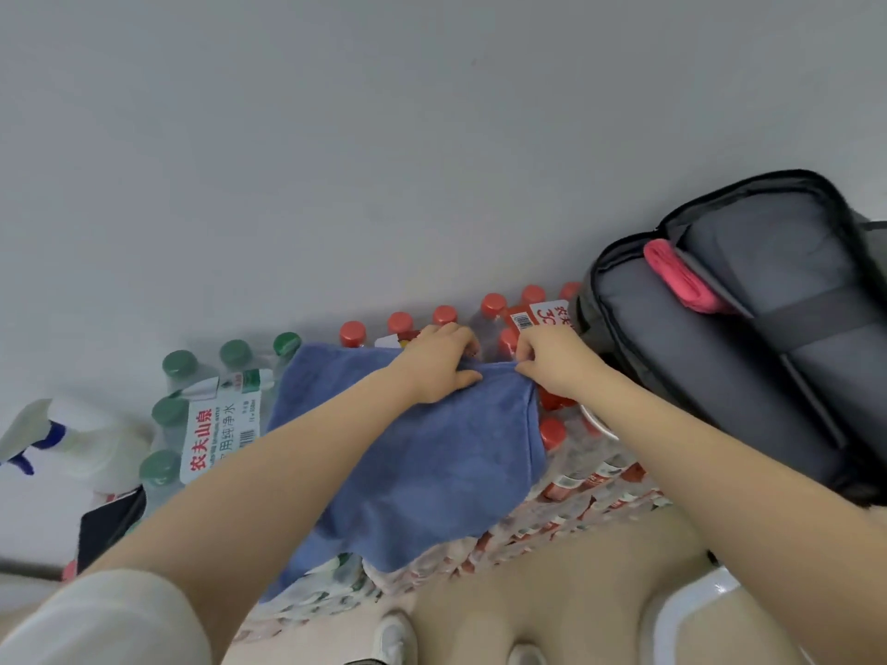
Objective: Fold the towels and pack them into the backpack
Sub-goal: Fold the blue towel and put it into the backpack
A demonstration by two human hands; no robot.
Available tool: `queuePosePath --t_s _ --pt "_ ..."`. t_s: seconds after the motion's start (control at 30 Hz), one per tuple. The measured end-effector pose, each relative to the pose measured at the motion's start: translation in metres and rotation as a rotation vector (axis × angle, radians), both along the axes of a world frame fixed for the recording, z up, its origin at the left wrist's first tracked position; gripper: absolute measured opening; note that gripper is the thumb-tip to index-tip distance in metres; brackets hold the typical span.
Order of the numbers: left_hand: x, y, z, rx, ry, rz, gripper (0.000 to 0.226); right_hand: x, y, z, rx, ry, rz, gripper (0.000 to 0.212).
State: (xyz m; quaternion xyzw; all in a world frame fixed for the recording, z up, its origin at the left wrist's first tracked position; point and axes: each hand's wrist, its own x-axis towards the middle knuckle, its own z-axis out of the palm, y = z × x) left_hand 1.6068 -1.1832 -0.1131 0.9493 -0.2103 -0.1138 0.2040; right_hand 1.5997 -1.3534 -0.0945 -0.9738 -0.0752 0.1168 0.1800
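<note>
The soft blue terry towel lies spread over shrink-wrapped packs of red-capped water bottles, with green-capped bottles at its nine o'clock. Both the left hand and the right hand pinch its far edge at twelve o'clock. For a clean fold I would keep the corners matched and the edge taut (the bumpy caps will snag slack cloth). The open grey fabric backpack at two o'clock already holds a folded pink towel.
</note>
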Motion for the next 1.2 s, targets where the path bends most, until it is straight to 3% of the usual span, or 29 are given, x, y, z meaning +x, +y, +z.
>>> queuePosePath --t_s 0.1,0.3,0.4,0.63,0.77,0.97,1.1,1.2 --pt "0.008 0.000 0.007 -0.133 0.074 -0.077 0.028 -0.007 -0.002 0.008 0.193 -0.087 -0.018 0.007" --pt "0.017 0.003 0.037 -0.584 0.438 -0.117 0.009 -0.019 -0.007 0.038 0.559 -0.195 -0.043 0.034" --pt "0.016 0.006 0.044 -0.733 0.426 -0.073 0.016 -0.022 -0.009 0.045 0.644 -0.189 -0.072 0.034" --pt "0.010 0.016 0.041 -0.626 0.256 -0.097 0.014 -0.021 -0.003 0.050 0.657 -0.029 -0.092 0.026" --pt "0.009 0.021 0.042 -0.578 0.218 -0.110 0.014 -0.012 0.002 0.051 0.486 -0.056 -0.063 0.025" --pt "0.014 0.058 0.028 -0.538 0.243 -0.056 0.022 0.003 0.010 0.043 0.420 -0.160 -0.096 0.021" --pt "0.004 0.090 0.026 -0.544 0.143 0.006 0.021 0.001 0.015 0.034 0.583 -0.203 -0.206 0.015" --pt "-0.011 0.112 0.033 -0.461 0.061 0.075 0.020 -0.004 0.019 0.031 0.794 -0.197 -0.280 0.024"
